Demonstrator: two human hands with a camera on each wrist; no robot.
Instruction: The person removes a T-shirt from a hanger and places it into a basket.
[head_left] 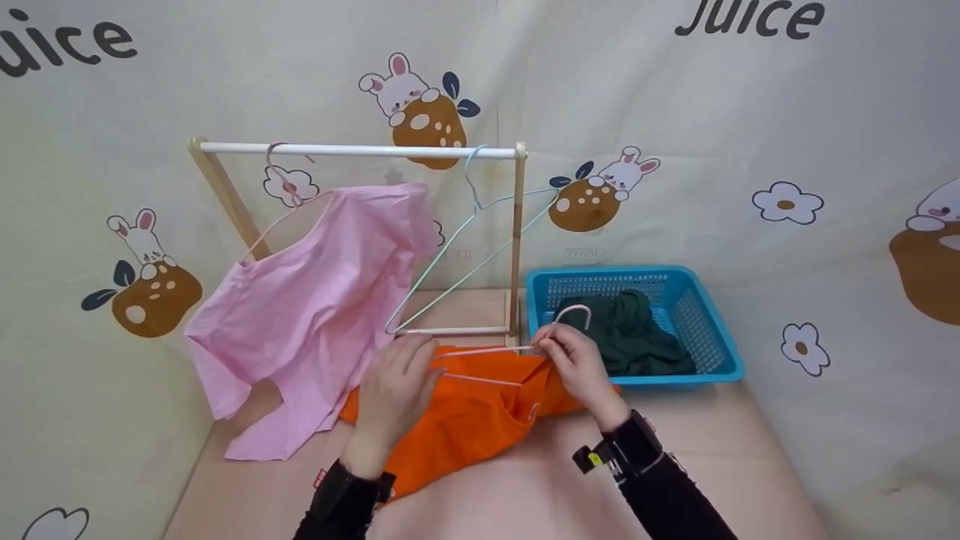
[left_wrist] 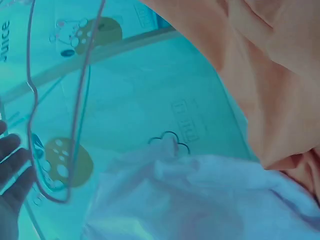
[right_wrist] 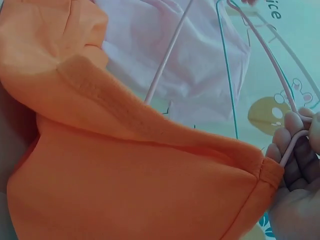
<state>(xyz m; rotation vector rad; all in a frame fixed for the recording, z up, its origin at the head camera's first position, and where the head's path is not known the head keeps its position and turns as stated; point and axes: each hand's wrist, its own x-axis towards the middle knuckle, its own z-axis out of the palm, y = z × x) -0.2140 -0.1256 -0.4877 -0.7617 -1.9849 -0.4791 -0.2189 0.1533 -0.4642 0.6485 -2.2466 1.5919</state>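
Observation:
My right hand (head_left: 577, 367) pinches a pale pink clothes hanger (head_left: 484, 350) close to its hook. In the right wrist view, one end of that hanger goes into the neck opening of an orange garment (right_wrist: 135, 185). The garment drapes below the hanger and over the table. At the hanger's bare end is my left hand (head_left: 397, 390); in the left wrist view its fingers (left_wrist: 15, 160) lie fairly straight beside the hanger's corner. Left of the hands, a pink garment (head_left: 315, 270) hangs from another pink hanger (head_left: 283, 176) on the rack.
A rack with a white rail (head_left: 360, 151) and wooden posts stands behind the hands. On its right end hangs a bare light green hanger (head_left: 442, 255). At the right, a blue basket (head_left: 716, 337) holds a dark green garment (head_left: 637, 337). A patterned sheet covers the walls.

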